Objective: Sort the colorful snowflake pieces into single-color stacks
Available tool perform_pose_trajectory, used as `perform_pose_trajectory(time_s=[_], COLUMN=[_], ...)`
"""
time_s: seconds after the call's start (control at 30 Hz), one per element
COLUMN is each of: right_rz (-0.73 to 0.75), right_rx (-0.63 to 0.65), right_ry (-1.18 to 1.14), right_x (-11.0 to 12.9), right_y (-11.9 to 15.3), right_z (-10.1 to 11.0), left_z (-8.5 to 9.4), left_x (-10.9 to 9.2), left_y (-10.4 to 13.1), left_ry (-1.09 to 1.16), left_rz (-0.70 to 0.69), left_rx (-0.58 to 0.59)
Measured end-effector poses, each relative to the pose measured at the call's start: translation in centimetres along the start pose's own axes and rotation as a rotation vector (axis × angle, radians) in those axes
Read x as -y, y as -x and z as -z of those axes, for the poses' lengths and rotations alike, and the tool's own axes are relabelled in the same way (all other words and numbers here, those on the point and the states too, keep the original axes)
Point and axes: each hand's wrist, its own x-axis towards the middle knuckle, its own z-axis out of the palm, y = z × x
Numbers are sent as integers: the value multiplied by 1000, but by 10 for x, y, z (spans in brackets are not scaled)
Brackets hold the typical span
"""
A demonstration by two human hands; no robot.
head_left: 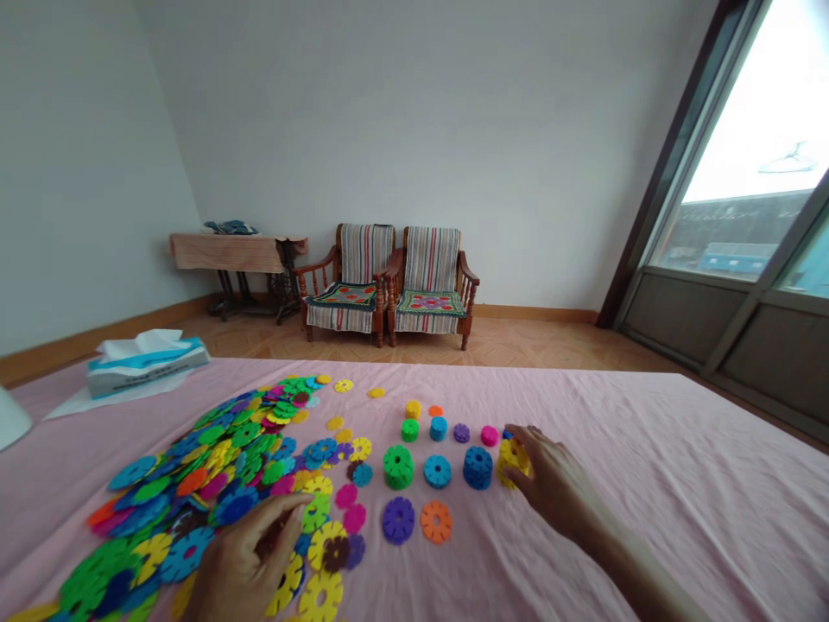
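Note:
My right hand (547, 471) has its fingers and thumb around a stack of yellow notched discs (509, 462) at the right end of a row. My left hand (249, 553) is over the near side of a loose pile of coloured discs (252, 432), its fingers curled and closed. A green disc (317, 514) lies right by its fingertips; I cannot make out what is pinched, if anything. In the same row stand a dark blue stack (477, 467), a light blue stack (438, 472) and a green stack (398, 467). Nearer me lie a purple disc (398, 521) and an orange disc (436, 522).
Behind that row sit small discs and stacks, among them a yellow stack (413, 409), a green stack (410, 430) and a pink disc (490, 435). A tissue pack (148, 364) lies at the back left of the pink cloth (615, 441). Two chairs (368, 255) stand beyond.

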Motion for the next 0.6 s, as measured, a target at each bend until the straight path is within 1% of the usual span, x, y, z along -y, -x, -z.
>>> perform_pose_trajectory(time_s=[0.07,0.13,0.2,0.3,0.4,0.5,0.6], right_rz=[0,8,33,94,150,183,234], right_rx=[-26,-77,-129,-134,-56,105,246], right_ry=[-4,-30,-90,-208,-301,-383,-425], right_x=[1,8,21,49,82,112,136], right_y=[0,0,1,6,17,30,41], right_z=[3,10,19,28,28,22,11], left_z=[0,-1,-2,-3,-3,-3,-3], left_x=[0,-2,-5,-8,-9,-8,-7], left_y=[1,2,2,1,1,2,2], left_ry=[-2,4,6,-12,-46,-50,-57], left_rz=[7,9,7,-7,-30,-57,-70], left_rx=[5,3,8,24,15,-8,-23])
